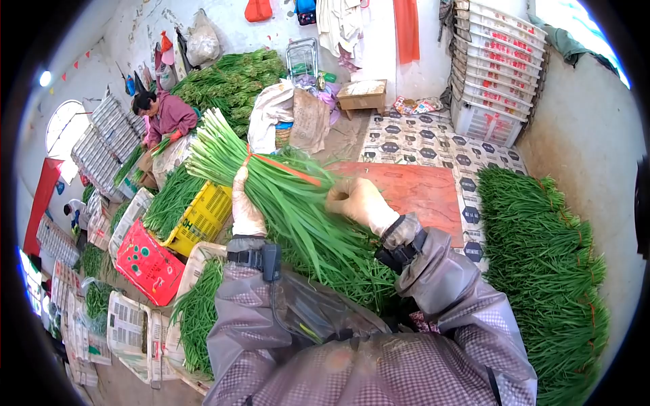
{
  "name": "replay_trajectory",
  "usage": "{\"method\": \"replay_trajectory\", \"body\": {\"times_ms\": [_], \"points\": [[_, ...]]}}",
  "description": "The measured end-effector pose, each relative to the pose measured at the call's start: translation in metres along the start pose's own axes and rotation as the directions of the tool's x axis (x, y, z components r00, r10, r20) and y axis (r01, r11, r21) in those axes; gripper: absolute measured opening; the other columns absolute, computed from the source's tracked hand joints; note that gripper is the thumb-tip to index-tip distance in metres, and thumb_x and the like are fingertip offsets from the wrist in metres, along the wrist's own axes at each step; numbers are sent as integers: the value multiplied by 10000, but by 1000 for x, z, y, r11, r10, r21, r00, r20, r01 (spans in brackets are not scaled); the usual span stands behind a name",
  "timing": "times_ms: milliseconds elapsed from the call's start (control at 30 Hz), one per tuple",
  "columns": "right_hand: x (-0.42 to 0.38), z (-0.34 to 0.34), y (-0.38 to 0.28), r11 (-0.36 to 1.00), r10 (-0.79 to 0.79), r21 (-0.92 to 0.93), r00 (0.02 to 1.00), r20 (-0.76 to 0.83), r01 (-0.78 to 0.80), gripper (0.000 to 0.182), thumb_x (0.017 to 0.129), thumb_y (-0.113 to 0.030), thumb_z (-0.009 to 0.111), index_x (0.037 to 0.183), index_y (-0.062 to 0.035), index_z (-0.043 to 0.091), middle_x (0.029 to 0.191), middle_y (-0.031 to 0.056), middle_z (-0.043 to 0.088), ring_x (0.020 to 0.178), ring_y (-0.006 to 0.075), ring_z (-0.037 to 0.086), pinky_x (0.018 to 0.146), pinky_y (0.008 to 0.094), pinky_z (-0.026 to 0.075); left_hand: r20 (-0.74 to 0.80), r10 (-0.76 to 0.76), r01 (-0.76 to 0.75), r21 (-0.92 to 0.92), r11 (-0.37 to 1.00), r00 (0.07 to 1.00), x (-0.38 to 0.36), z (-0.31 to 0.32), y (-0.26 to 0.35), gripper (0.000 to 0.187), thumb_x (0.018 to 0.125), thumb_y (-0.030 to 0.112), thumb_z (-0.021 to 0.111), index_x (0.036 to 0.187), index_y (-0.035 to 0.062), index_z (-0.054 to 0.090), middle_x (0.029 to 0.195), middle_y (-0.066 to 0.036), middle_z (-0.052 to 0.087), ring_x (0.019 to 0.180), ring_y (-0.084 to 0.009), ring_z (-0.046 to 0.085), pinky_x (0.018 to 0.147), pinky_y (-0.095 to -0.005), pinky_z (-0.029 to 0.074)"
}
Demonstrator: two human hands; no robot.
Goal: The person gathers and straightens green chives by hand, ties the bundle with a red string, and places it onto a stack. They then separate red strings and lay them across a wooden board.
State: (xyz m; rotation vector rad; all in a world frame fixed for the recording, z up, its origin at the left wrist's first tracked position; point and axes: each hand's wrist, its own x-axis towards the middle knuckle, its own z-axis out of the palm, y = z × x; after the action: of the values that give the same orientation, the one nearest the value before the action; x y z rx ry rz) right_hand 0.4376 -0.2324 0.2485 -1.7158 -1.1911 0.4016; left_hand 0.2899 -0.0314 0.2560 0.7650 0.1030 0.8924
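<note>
A large bundle of long green stalks [284, 196] with pale ends toward the upper left hangs in front of me. An orange band [284, 169] runs across it near the pale ends. My gloved left hand [246, 203] is wrapped round the left side of the bundle, just below the band. At the bundle's right side is my gloved right hand [359, 201], its fingers curled together near the band's free end; whether they pinch anything is hidden. The leafy ends spread down toward my lap.
Tied bundles [542, 271] lie in a long row at right. Stacked white crates [497, 68] stand behind. Yellow [203, 216] and red [149, 262] crates are at left, near a seated person [169, 118]. A reddish board [413, 193] lies on the floor ahead.
</note>
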Motion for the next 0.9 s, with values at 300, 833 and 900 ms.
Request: {"method": "replay_trajectory", "body": {"times_ms": [300,833,900], "points": [[-2,6,10,991,0,132,999,39,-5,248,773,-196,674,966,-52,730,725,120,673,648,221,641,655,336,498,20,-3,2,13,1000,1000,-1,3,-2,478,865,300,665,1251,37,564,1138,-115,652,1019,-253,651,916,-417,547],[-14,20,-10,995,-3,-97,998,-60,-3,248,742,-240,701,907,-56,701,722,104,681,676,268,663,660,366,512,14,-56,56,-6,998,998,-1,-2,-12,490,862,318,670,1258,48,566,1137,-111,651,1010,-255,646,913,-421,540],[-14,23,-7,995,-11,-102,998,-69,4,233,735,-208,691,907,-51,692,722,103,679,674,274,661,659,368,512,9,-63,63,-26,998,998,2,-4,-14,489,862,311,669,1259,46,565,1134,-113,652,1007,-257,647,912,-423,542]]}}
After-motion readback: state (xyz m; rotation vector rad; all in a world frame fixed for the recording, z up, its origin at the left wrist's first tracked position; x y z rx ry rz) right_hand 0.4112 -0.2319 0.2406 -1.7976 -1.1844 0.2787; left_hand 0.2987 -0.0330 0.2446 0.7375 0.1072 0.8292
